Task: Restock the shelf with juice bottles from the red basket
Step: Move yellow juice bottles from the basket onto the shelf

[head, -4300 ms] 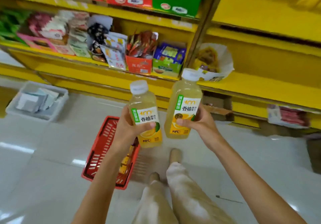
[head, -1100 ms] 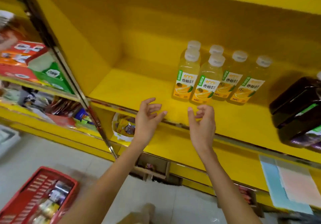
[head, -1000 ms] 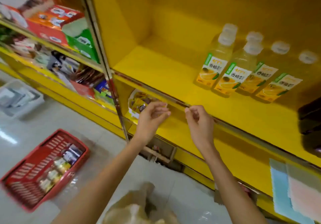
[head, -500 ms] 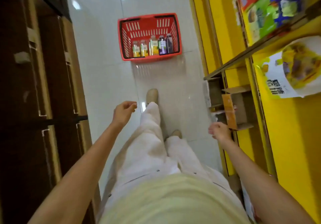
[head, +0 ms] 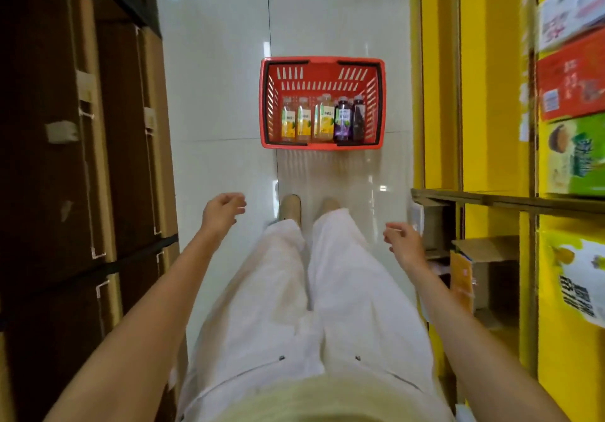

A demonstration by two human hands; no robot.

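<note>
Cardboard cartons (head: 82,160): brown, stacked in a tall wall along the left side of the aisle, with pale tape strips on their edges.
Left hand (head: 222,209): held out in the air over the floor, fingers loosely curled, holding nothing, near the cartons and well apart from the basket.
Floor (head: 222,94): glossy white tiles that reflect the ceiling lights.
Red basket (head: 322,60): a slotted plastic shopping basket that sits on the floor straight ahead of the person, beyond the feet, with black handles folded down on the rim.
Yellow juice bottles (head: 304,120): several, side by side along the basket's near wall on its left part, white caps pointing away from the person.
Purple juice bottles (head: 343,120): two dark ones, just beside the yellow ones on the right, in the same row.
Shoes (head: 290,207): beige, poking out below white trousers (head: 343,290), short of the basket.
Right hand (head: 401,241): raised beside the right leg, fingers slackly bent, empty.
Yellow shelf (head: 487,94): runs along the right side; a red box (head: 569,78) and a green box (head: 576,156) sit on it at the far right.
Open carton (head: 484,258): tucked low in the shelf, just right of the right hand.
</note>
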